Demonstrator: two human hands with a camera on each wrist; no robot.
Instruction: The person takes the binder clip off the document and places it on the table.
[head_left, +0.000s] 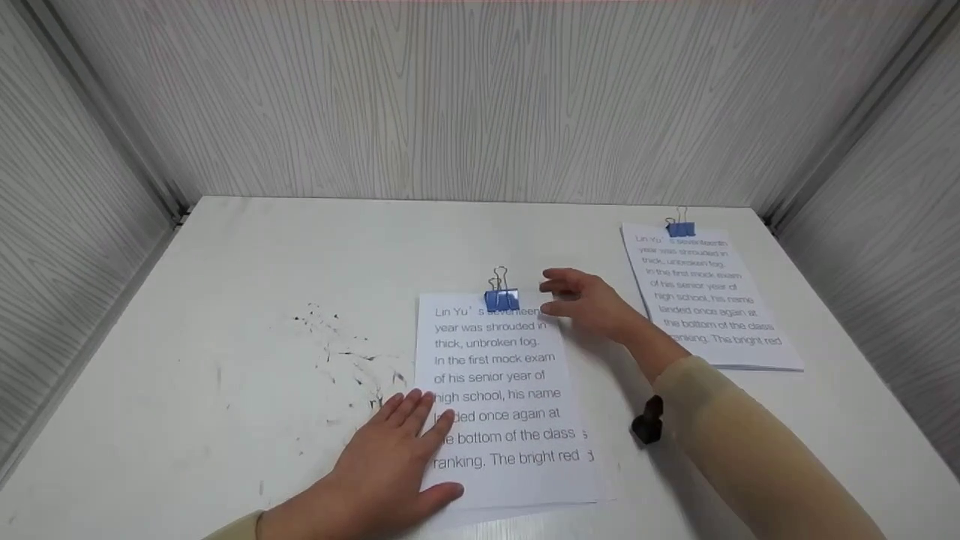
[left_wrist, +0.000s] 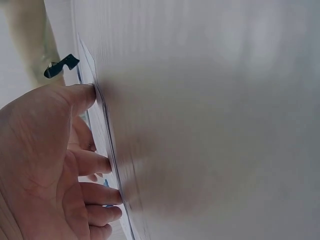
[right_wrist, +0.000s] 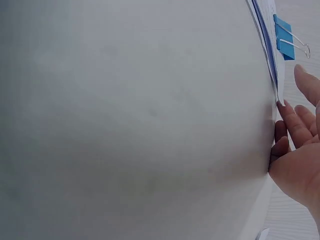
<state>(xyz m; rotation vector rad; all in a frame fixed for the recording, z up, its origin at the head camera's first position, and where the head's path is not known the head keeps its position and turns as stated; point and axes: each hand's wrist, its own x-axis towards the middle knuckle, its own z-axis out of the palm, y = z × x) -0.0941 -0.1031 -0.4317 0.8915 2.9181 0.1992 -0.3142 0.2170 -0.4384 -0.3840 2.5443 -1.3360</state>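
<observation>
A stack of printed sheets [head_left: 510, 487] lies on the white table, its lower sheets slightly out of line. At its top edge sits a blue binder clip [head_left: 502, 300], wire handles pointing away; the right wrist view also shows this clip [right_wrist: 285, 40]. My left hand [head_left: 386, 465] rests flat across the stack's left edge, fingers extended and thumb spread. In the left wrist view, the left hand's fingertips [left_wrist: 115, 196] touch the paper edge. Beside the stack's upper right corner, my right hand [head_left: 592, 304] has its fingers loosely bent toward the clip, holding nothing.
A second stack of printed sheets [head_left: 712, 300] lies at the right, with another blue binder clip [head_left: 681, 229] on its top edge. Dark marks [head_left: 337, 345] spot the table left of the near stack. A small black object [head_left: 647, 421] shows by the right sleeve. Panels enclose the table.
</observation>
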